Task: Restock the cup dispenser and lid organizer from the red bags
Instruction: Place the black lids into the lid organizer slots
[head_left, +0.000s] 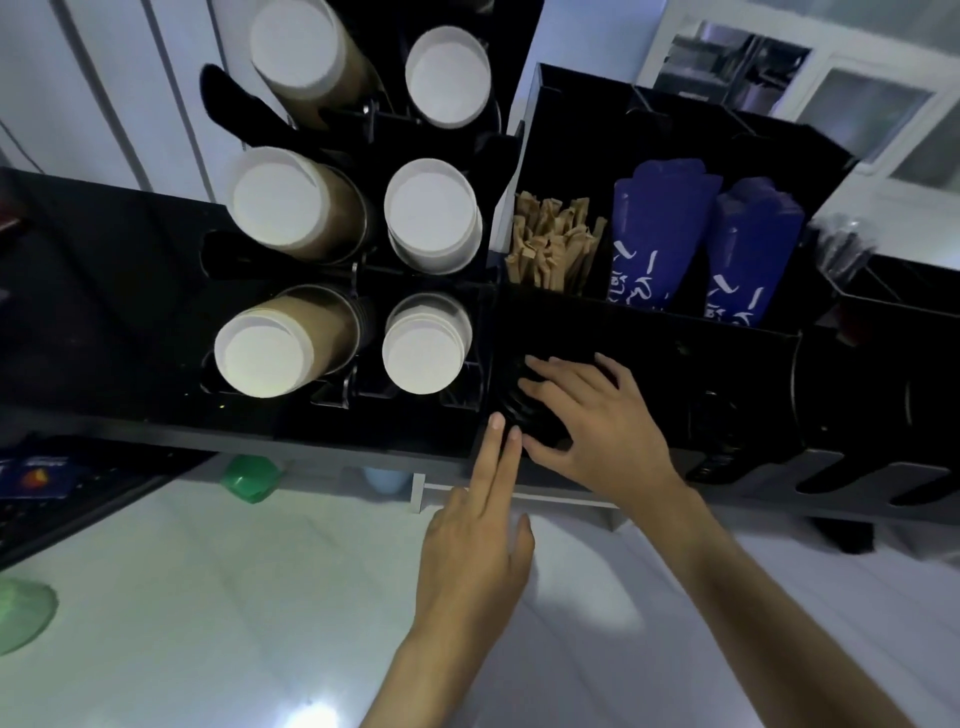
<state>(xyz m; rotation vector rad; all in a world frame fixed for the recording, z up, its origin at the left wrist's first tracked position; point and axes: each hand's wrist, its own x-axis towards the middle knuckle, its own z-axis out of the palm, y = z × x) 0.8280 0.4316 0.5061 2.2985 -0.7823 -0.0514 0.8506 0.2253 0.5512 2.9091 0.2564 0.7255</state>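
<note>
Cups (284, 200) matt paper, kraft-brown walls, white bases. Dispenser (374, 280) black plastic, slight sheen. Lids (524, 410) ribbed black plastic. Stir sticks (550, 244) paper-wrapped. Floor (208, 597) glossy, smooth.

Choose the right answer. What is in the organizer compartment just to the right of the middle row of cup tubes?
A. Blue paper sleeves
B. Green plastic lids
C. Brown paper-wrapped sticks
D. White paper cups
C: brown paper-wrapped sticks stand in the organizer compartment beside the middle cup tubes; the blue sleeves are further right.
</note>
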